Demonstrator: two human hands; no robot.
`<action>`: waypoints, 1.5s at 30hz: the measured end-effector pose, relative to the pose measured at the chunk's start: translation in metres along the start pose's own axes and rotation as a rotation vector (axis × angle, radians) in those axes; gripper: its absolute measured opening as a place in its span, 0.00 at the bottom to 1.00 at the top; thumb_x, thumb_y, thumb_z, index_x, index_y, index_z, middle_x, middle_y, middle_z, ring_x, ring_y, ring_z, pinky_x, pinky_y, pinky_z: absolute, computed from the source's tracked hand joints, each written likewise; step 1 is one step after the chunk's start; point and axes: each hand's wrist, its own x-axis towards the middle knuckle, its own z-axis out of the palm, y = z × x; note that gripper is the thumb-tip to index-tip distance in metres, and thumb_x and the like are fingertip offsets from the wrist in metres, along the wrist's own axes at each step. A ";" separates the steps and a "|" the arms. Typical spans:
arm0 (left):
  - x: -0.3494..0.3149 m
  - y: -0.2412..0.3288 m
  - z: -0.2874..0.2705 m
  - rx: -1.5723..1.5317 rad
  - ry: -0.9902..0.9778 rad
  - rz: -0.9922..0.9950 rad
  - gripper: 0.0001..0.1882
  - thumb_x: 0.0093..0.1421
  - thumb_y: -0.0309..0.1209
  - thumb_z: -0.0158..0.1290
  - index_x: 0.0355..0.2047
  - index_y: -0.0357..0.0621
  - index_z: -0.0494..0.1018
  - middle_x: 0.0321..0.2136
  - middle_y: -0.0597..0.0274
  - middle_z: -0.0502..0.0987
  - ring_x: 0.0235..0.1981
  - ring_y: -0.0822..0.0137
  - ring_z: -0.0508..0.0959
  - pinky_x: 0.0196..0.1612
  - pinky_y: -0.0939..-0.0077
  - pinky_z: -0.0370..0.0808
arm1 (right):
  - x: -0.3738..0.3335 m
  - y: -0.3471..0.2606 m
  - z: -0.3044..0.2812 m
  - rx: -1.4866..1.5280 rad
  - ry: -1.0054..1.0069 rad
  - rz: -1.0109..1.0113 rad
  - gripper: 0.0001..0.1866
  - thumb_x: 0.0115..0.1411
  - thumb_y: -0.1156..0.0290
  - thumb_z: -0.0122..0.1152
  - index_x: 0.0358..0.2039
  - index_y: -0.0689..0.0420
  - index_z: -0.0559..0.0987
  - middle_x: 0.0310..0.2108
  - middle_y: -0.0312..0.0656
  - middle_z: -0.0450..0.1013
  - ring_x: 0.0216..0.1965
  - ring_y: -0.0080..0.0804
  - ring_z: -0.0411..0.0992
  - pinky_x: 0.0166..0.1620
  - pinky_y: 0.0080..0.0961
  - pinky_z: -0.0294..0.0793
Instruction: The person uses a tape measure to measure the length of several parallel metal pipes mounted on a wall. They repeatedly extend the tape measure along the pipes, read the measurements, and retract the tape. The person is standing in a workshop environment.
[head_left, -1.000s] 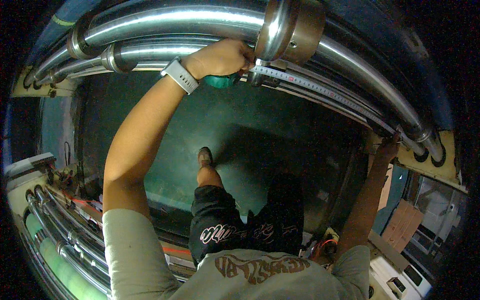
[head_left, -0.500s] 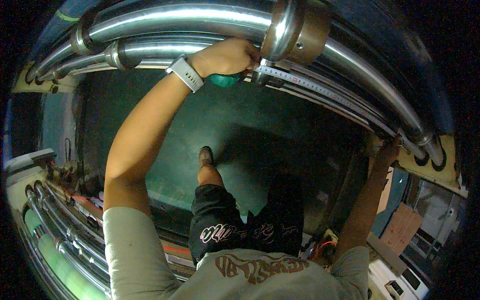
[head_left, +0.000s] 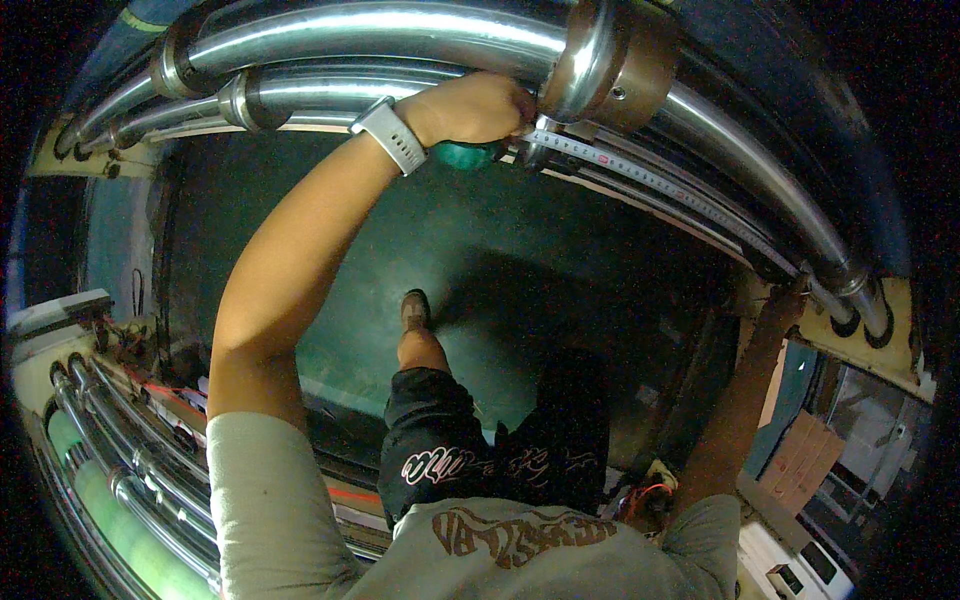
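My left hand [head_left: 472, 108], a pale-strapped watch on its wrist, is closed around a tape measure. Its green case [head_left: 467, 155] shows below my fingers, the rest hidden by the hand. From there the pale blade [head_left: 645, 172] runs right, along and just under the large steel rod [head_left: 760, 150]. My right hand [head_left: 786, 302] is in shadow at the far right, by the cream end plate [head_left: 890, 345]. Its fingers meet the far end of the blade and look closed on it, though the dark hides the fingertips. A brown collar [head_left: 640, 75] sits on the rod beside my left hand.
Parallel steel rods [head_left: 380, 35] with ring collars cross the far side. More rods [head_left: 140, 480] and a pale green roller [head_left: 110, 515] lie at lower left. Brown cardboard [head_left: 803, 460] stands at right, beyond my right arm. My foot [head_left: 414, 310] is on the dark green floor [head_left: 330, 260].
The view has shifted slightly, so the far rods, the collar and my left hand appear a little further right. Both hands keep their places along the rod, with the blade still stretched between them.
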 end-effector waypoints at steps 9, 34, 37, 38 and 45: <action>-0.015 0.015 -0.006 -0.158 0.038 -0.237 0.09 0.51 0.28 0.48 0.30 0.34 0.70 0.23 0.55 0.74 0.24 0.65 0.72 0.30 0.70 0.68 | -0.013 -0.046 -0.038 2.028 -0.263 0.816 0.17 0.55 0.53 0.45 0.37 0.53 0.66 0.24 0.37 0.66 0.21 0.30 0.60 0.21 0.24 0.62; -0.011 0.021 -0.011 -0.324 -0.007 -0.249 0.10 0.53 0.30 0.51 0.30 0.33 0.69 0.22 0.58 0.73 0.22 0.69 0.72 0.26 0.76 0.68 | 0.002 -0.103 -0.116 2.069 -0.380 1.160 0.33 0.50 0.37 0.41 0.46 0.50 0.63 0.28 0.36 0.66 0.18 0.19 0.60 0.15 0.14 0.55; -0.011 0.019 -0.009 -0.338 0.015 -0.272 0.10 0.53 0.29 0.51 0.30 0.33 0.69 0.21 0.59 0.73 0.22 0.70 0.72 0.26 0.76 0.69 | -0.001 -0.096 -0.100 2.187 -0.416 1.185 0.33 0.50 0.36 0.41 0.46 0.50 0.63 0.29 0.36 0.66 0.19 0.20 0.60 0.16 0.15 0.57; -0.011 0.017 -0.009 -0.339 0.030 -0.280 0.09 0.53 0.29 0.51 0.30 0.33 0.69 0.21 0.59 0.73 0.22 0.70 0.72 0.26 0.76 0.69 | -0.003 -0.093 -0.095 2.198 -0.436 1.190 0.33 0.50 0.36 0.41 0.46 0.50 0.63 0.30 0.36 0.66 0.19 0.20 0.60 0.16 0.15 0.58; -0.011 0.016 -0.010 -0.250 -0.012 -0.273 0.09 0.53 0.29 0.50 0.29 0.34 0.68 0.21 0.60 0.72 0.21 0.70 0.72 0.26 0.76 0.68 | -0.011 -0.084 -0.079 1.946 -0.513 1.387 0.30 0.53 0.42 0.43 0.46 0.52 0.64 0.30 0.36 0.65 0.21 0.21 0.61 0.19 0.18 0.62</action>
